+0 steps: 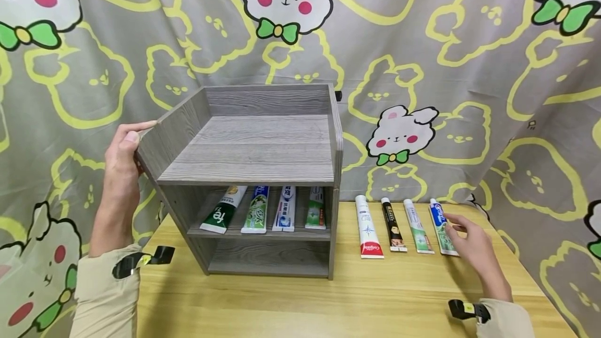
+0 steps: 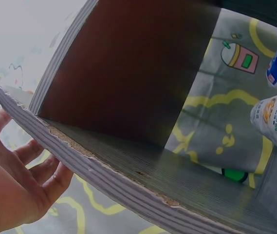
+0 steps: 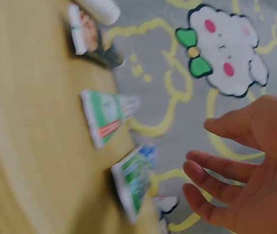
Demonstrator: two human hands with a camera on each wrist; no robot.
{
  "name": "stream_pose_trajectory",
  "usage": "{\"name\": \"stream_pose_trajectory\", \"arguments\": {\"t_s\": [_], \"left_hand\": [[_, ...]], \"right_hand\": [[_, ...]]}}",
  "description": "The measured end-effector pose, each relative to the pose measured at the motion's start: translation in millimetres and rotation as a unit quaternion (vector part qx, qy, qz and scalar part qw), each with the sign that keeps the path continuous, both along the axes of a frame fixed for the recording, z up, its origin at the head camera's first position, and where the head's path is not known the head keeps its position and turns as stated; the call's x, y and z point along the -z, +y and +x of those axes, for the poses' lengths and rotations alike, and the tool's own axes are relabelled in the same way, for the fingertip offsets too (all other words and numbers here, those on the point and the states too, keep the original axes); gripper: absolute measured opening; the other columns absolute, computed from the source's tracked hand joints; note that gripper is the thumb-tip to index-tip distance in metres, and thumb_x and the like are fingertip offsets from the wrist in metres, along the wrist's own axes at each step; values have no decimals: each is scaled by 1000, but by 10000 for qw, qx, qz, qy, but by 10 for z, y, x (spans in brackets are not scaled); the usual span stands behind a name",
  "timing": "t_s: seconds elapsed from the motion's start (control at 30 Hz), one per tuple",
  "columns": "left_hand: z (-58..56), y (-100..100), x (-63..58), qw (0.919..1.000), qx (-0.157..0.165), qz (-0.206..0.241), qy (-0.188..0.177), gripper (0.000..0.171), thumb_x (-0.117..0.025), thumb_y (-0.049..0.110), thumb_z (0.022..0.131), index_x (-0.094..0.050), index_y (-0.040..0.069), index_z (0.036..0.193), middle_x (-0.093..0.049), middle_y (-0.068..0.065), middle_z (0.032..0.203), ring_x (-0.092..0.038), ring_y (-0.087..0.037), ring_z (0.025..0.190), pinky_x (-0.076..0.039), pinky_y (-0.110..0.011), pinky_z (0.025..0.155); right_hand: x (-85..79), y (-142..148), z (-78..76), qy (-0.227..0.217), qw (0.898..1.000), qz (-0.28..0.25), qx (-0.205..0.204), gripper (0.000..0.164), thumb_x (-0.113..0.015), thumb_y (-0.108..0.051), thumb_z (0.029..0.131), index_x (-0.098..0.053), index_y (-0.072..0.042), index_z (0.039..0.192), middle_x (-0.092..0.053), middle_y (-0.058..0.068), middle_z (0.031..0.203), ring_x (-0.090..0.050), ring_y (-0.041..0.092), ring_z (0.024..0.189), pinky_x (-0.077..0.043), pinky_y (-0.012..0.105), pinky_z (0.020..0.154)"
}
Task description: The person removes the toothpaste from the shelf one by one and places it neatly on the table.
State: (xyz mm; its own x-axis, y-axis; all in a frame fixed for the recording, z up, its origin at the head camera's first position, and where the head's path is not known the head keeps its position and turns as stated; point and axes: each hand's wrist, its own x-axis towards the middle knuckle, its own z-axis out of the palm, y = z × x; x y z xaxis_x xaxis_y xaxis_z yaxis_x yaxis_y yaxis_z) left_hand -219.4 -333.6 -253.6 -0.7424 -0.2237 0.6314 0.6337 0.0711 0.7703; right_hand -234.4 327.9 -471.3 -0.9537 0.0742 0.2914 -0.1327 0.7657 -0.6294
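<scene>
My left hand (image 1: 123, 155) grips the upper left side panel of a grey wood-grain shelf unit (image 1: 269, 171); in the left wrist view its fingers (image 2: 55, 183) lie along the panel's front edge. My right hand (image 1: 474, 244) reaches over the right of the table, its fingers spread with nothing between them. Nearest to it lies a blue-and-green toothpaste tube (image 1: 440, 226), also in the right wrist view. Left of that tube lie a white-and-green toothpaste tube (image 1: 418, 227), a black tube (image 1: 392, 226) and a white-and-red Colgate toothpaste tube (image 1: 368, 228).
On the unit's middle shelf (image 1: 263, 234) lie a dark green tube (image 1: 220, 215), a blue-and-green tube (image 1: 255, 213), a white-and-blue tube (image 1: 284, 213) and a green-and-red tube (image 1: 315, 213). A patterned curtain (image 1: 389, 14) hangs behind the wooden table (image 1: 375, 296).
</scene>
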Motion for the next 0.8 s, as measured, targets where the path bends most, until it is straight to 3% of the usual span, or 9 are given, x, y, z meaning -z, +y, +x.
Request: {"name": "stream_pose_trajectory", "arguments": {"t_s": [0.2,0.3,0.37,0.43,0.63,0.8], "left_hand": [[-5,1,1,10000,9,-60,19,36,-47,25,105,-65,4,129,-63,-11,98,-57,-19,77,-46,-24,59],[-8,8,2,10000,-17,-24,22,36,-47,25,104,-66,4,128,-63,-12,97,-57,-19,76,-46,-24,59],[-10,12,4,10000,-41,52,24,36,-48,25,104,-67,4,127,-63,-12,96,-57,-19,76,-46,-25,58],[-12,17,6,9999,-60,87,22,36,-48,24,104,-67,4,127,-63,-13,96,-57,-20,75,-46,-25,57],[-11,19,10,10000,-76,51,22,36,-48,25,103,-67,5,127,-62,-14,99,-56,-21,76,-46,-25,58],[-8,13,17,10000,-72,54,34,36,-48,25,103,-67,5,128,-62,-14,101,-56,-21,78,-46,-25,59]], "right_hand": [[-186,-140,50,547,9983,5,-206,35,-58,-16,105,-62,1,135,-60,33,131,-59,52,113,-52,63,84],[-274,-193,83,711,9972,-88,-230,35,-59,-15,104,-63,-1,136,-58,31,134,-58,49,115,-58,32,81],[-330,-230,104,839,9961,-117,-248,34,-60,-15,104,-64,-2,135,-59,30,135,-58,47,115,-51,12,77],[-386,-272,127,957,9950,-117,-257,34,-61,-16,103,-65,-3,135,-60,28,134,-59,41,114,-37,1,74],[-563,-440,223,1377,9898,-191,-305,32,-65,-17,102,-68,-6,132,-65,19,130,-55,6,111,-40,1,79],[-697,-577,317,1634,9853,-279,-418,32,-67,-16,100,-69,-8,131,-65,14,128,-49,-10,113,-40,2,83]]}}
